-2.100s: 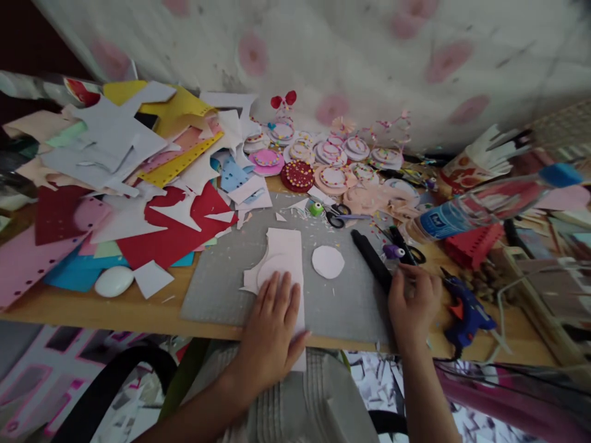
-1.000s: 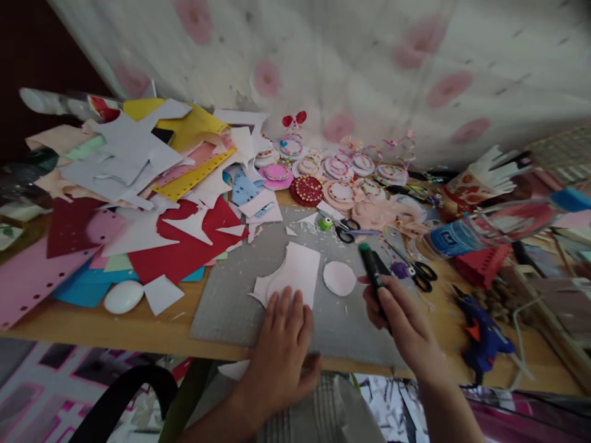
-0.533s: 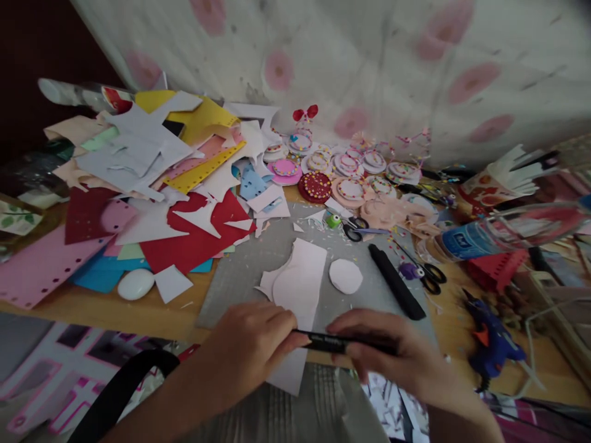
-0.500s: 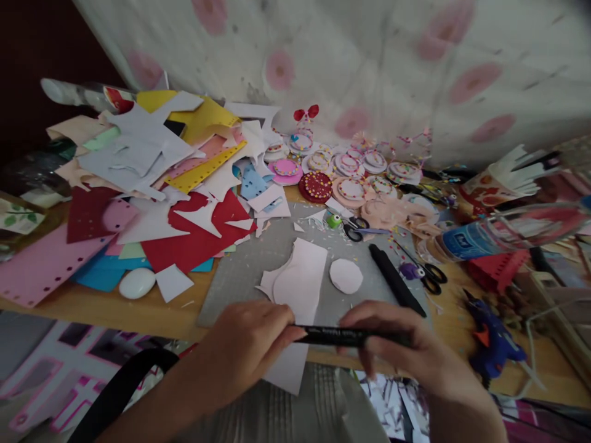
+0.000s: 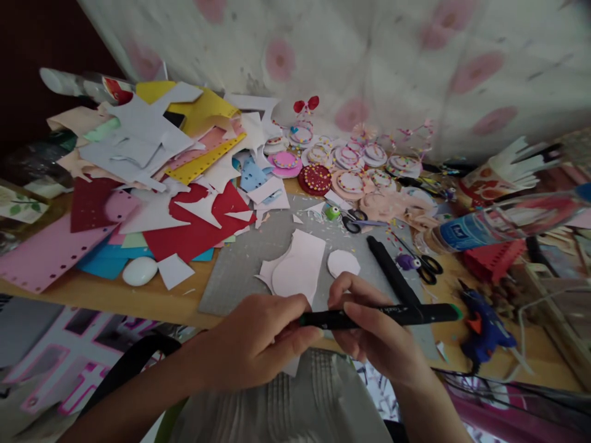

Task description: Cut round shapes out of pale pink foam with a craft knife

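While the left hand [image 5: 268,338] seems to pinch the partly hidden left end of a black marker [image 5: 422,314] over the gray mat [image 5: 231,283], the right hand [image 5: 376,329] curls around its middle, a two-point hold that would steady it; beyond, a white sheet [image 5: 305,255] lies within reach, decorated rounds [image 5: 315,179] set far back.

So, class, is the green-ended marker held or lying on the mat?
Held: the left hand pinches one end of the marker; the right hand holds its barrel.

We hold a slim black marker [image 5: 404,314], green at both ends, pale lettering on its side, nearly level over the grey mat's [image 5: 237,277] front edge.
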`<action>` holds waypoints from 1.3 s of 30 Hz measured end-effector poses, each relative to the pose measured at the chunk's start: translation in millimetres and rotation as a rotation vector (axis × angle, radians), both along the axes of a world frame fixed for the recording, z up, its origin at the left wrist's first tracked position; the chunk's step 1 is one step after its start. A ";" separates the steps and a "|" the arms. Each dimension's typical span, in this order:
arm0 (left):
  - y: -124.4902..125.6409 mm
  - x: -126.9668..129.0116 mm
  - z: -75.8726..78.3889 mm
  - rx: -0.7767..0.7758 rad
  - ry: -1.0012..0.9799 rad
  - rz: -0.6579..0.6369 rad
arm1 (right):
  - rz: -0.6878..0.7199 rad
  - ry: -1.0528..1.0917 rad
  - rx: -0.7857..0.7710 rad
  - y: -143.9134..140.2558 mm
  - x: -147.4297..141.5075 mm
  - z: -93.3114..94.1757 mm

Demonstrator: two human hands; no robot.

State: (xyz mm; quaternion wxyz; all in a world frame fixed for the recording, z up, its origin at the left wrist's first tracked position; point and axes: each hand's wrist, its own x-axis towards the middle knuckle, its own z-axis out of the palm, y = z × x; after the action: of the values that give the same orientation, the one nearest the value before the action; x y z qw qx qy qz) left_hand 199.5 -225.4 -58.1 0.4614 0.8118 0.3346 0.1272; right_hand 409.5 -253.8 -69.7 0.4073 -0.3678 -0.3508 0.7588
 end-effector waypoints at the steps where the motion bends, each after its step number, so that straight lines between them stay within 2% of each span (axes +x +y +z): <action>1: -0.8 -0.3 1.2 -0.012 -0.032 0.005 | -0.001 0.020 0.008 -0.9 -0.4 -0.6; 6: -4.6 2.2 1.6 -0.106 -0.123 0.028 | -0.008 0.026 0.055 -4.5 -6.1 -2.1; 13: -3.8 2.9 0.2 -0.158 -0.217 0.025 | -0.077 0.158 0.017 -4.8 -17.7 5.2; 20: -4.9 4.0 -3.9 -0.396 -0.313 0.027 | -0.104 0.231 0.020 -9.0 -23.6 3.5; 25: -0.9 5.7 -4.2 -0.476 -0.329 0.014 | -0.125 0.173 0.055 -9.5 -22.7 2.0; 27: 2.0 5.4 -4.1 -0.465 -0.290 0.006 | -0.117 0.124 0.075 -8.9 -22.2 1.4; 31: 7.3 3.3 -3.3 -0.306 -0.185 -0.021 | -0.040 -0.038 0.104 -8.1 -22.3 -2.4; 34: 8.5 2.2 -1.8 -0.243 -0.124 -0.077 | -0.022 -0.066 0.110 -7.8 -23.0 -6.3; 39: 5.7 4.0 0.8 -0.194 -0.033 -0.027 | -0.013 -0.114 0.111 -5.2 -24.6 -7.5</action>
State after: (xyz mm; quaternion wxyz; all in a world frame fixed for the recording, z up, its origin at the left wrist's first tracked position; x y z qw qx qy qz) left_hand 203.5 -219.8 -57.3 0.5451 0.7653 0.3269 0.1015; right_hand 384.9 -259.1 -77.2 0.4113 -0.3896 -0.4124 0.7134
